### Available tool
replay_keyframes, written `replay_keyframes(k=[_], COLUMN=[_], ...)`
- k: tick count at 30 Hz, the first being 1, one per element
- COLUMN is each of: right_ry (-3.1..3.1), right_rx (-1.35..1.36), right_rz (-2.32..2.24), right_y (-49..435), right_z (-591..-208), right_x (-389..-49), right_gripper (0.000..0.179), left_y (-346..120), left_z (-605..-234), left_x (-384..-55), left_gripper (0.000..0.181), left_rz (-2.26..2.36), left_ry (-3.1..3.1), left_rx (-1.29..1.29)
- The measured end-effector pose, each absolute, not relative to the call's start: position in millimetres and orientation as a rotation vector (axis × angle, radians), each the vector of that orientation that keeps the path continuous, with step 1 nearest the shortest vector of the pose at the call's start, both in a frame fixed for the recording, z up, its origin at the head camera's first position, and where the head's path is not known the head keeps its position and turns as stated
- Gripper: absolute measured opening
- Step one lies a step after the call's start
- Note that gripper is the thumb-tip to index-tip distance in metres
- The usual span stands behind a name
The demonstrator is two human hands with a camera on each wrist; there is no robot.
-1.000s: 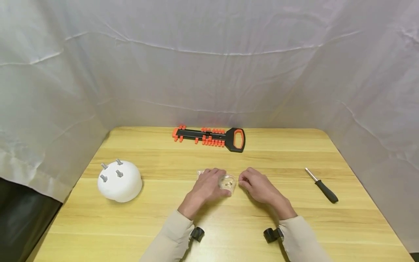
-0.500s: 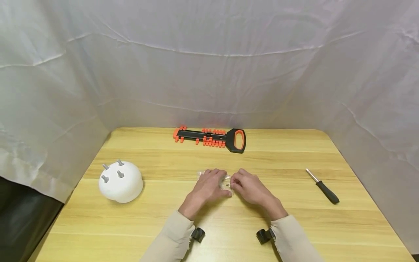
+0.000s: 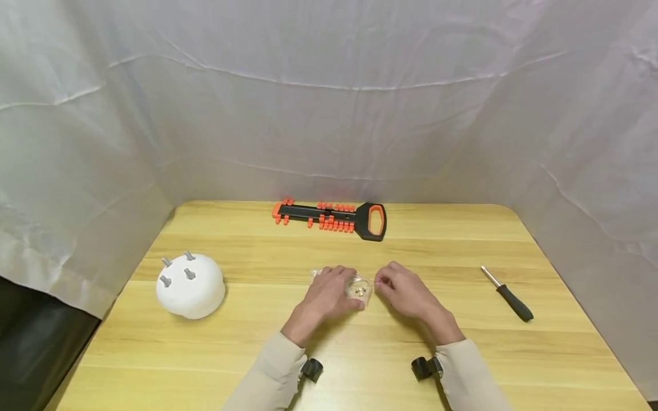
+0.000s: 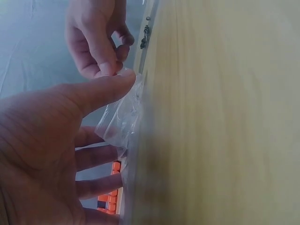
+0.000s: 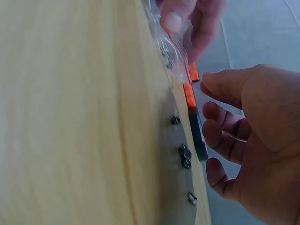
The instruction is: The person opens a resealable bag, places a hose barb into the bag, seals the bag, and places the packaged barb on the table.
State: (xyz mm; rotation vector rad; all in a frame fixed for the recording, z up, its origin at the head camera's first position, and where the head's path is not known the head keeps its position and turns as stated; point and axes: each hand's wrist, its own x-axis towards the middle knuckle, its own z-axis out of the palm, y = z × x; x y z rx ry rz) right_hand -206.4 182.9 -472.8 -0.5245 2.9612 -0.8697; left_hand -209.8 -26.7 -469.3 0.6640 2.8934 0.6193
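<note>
My left hand [image 3: 326,294] pinches a clear plastic zip bag [image 4: 122,122] between thumb and fingers near the middle of the table. Its mouth is spread round towards the right, and a red line runs along it in the right wrist view. Small metal screws [image 5: 167,57] show inside the bag. Just right of the mouth, apart from the bag, is my right hand [image 3: 406,291], its fingers curled and thumb close to the forefinger. Whether something small is between those fingertips is hidden. Several loose small screws [image 5: 185,157] lie on the table beneath the right hand.
A white rounded body [image 3: 190,297] with several grey pegs stands at the left. Across the back lies a black and orange handled tool [image 3: 369,222]. A black-handled screwdriver [image 3: 514,302] rests at the right. Pale cloth [image 3: 329,114] hangs around the table.
Between one and half a second ago my right hand moved left to the bag's mouth; now it is back to the right of it. The left hand has stayed on the bag.
</note>
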Motion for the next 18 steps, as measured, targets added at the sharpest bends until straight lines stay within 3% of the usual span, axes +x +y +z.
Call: replay_keyframes(k=[18], right_ry=[2.938], right_rx=[-0.473], right_rz=[-0.864], right_y=[220], right_z=[-478], right_x=[-208], right_gripper=[0.011], left_y=[-26], left_z=[-469], left_x=[-209], left_gripper=[0.075], left_rz=[0.658], left_ry=[2.872], left_rx=[0.622])
